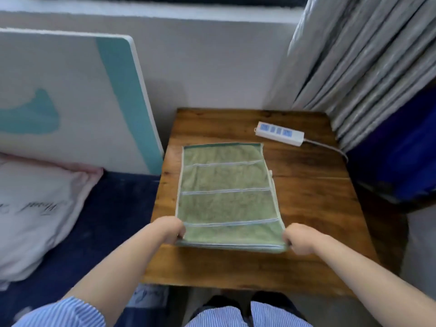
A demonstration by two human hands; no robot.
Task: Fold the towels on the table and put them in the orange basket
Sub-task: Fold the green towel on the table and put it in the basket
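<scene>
A green towel (224,194) with pale cross stripes lies flat along the middle of a small wooden table (306,208). It looks doubled over, with layered edges at its near end. My left hand (168,228) pinches the towel's near left corner. My right hand (298,237) pinches the near right corner. Both corners are lifted slightly off the wood. No orange basket is in view.
A white power strip (279,133) with its cord lies at the table's far right. A grey curtain (365,55) and something blue (405,147) stand to the right. Left of the table are a bed with a pink pillow (35,208) and a white-teal board (70,95).
</scene>
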